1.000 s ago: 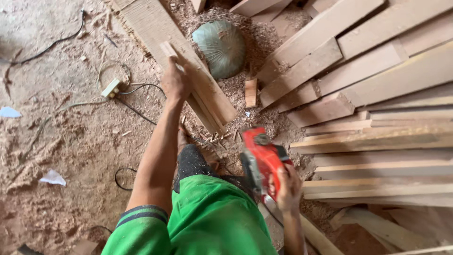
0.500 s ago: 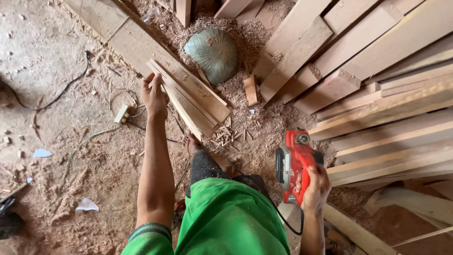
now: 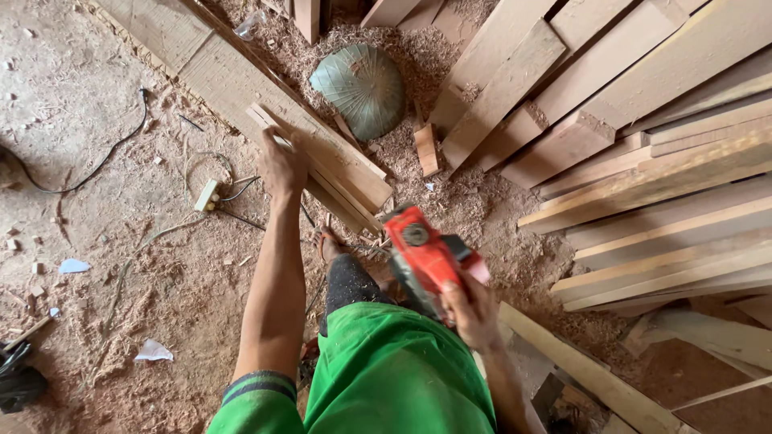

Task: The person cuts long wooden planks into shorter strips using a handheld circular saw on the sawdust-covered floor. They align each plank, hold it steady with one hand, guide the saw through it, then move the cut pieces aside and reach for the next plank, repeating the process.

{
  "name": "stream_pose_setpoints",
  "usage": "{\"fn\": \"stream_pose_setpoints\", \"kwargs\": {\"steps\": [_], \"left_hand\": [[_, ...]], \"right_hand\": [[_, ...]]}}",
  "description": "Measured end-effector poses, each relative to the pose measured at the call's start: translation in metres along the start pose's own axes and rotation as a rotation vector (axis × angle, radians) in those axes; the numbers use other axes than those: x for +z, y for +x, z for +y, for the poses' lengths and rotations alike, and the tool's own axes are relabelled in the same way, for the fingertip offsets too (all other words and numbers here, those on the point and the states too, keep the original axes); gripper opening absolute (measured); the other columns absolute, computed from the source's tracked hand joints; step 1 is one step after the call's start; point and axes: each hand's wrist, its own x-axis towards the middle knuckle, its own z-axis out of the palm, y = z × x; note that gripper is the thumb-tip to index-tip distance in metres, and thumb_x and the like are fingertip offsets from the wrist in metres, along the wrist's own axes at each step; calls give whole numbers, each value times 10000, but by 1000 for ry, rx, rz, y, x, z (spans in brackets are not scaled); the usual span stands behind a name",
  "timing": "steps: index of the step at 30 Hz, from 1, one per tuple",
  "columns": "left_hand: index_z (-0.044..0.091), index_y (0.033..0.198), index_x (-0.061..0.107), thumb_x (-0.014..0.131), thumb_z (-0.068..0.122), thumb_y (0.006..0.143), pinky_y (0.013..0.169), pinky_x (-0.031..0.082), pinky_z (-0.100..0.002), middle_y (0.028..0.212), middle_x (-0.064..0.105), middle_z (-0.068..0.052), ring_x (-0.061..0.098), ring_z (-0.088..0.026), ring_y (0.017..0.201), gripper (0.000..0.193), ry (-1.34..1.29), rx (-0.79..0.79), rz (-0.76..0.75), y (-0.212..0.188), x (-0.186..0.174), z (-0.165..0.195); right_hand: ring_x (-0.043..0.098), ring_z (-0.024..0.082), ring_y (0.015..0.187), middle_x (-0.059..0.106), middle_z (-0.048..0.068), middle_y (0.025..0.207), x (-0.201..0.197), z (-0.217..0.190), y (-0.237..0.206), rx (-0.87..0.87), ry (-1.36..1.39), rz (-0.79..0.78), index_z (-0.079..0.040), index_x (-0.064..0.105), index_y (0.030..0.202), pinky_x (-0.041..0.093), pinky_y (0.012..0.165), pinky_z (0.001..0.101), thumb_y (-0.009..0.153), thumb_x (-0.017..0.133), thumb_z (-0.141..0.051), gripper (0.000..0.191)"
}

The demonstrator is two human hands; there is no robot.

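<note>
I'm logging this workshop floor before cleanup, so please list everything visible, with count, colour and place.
Short wooden slats: a small stack, pale brown, centre, under the left hand.
Electric hand planer: one, red and black, centre right.
Round woven basket: one, grey-green, top centre on sawdust.
Long planks: many, tan to reddish, piled right.
Wide board: one, pale, upper left.
Socket block: one, pale yellow, left, with cables.
Paper scraps: a few, white, lower left.
Small wood offcut: one, reddish, centre.
Left hand: on the slats.
Right hand: gripping the planer.

planks (image 3: 330, 165) left of planer (image 3: 426, 257)
</note>
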Motion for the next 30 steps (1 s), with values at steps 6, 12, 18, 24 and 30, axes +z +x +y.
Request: {"fn": "stream_pose_setpoints", "kwargs": {"steps": [6, 12, 18, 24, 30], "left_hand": [[131, 1317, 447, 455, 424, 1037, 692, 571, -472, 921, 674, -152, 617, -251, 790, 406, 107, -172, -70, 11, 8, -6], [79, 1319, 422, 457, 370, 986, 581, 619, -399, 899, 694, -173, 696, -204, 688, 443, -44, -49, -28, 21, 17, -17], [91, 1411, 391, 430, 436, 1032, 573, 584, -443, 898, 707, -196, 685, -234, 682, 514, 11, -95, -22, 11, 11, -12], [93, 1619, 126, 513, 520, 956, 637, 586, -464, 854, 728, -186, 634, -248, 657, 879, 202, -178, -126, -12, 16, 1], [45, 1614, 90, 510, 538, 1018, 759, 592, -469, 1010, 673, -234, 649, -279, 799, 881, 219, 131, 119, -6, 6, 9]], "right_hand": [[534, 84, 529, 604, 61, 649, 43, -20, 33, -11, -68, -74, 7, 669, 1163, 428, 446, 274, 1003, 650, -399, 436], [619, 96, 428, 686, 36, 722, 97, -71, 77, 105, 34, -175, -81, 507, 1375, 512, 362, 269, 909, 566, -486, 621], [569, 75, 597, 614, 54, 753, 54, -64, 51, -153, 203, -72, 33, 666, 1264, 477, 488, 263, 1117, 596, -271, 344], [510, 56, 511, 585, -5, 673, -30, -10, 2, -8, 48, 283, -20, 652, 1055, 411, 426, 249, 1029, 612, -280, 264], [498, 106, 461, 563, 27, 649, -76, 60, -37, 377, 146, 660, -29, 560, 1101, 412, 394, 285, 980, 616, -343, 342]]}}
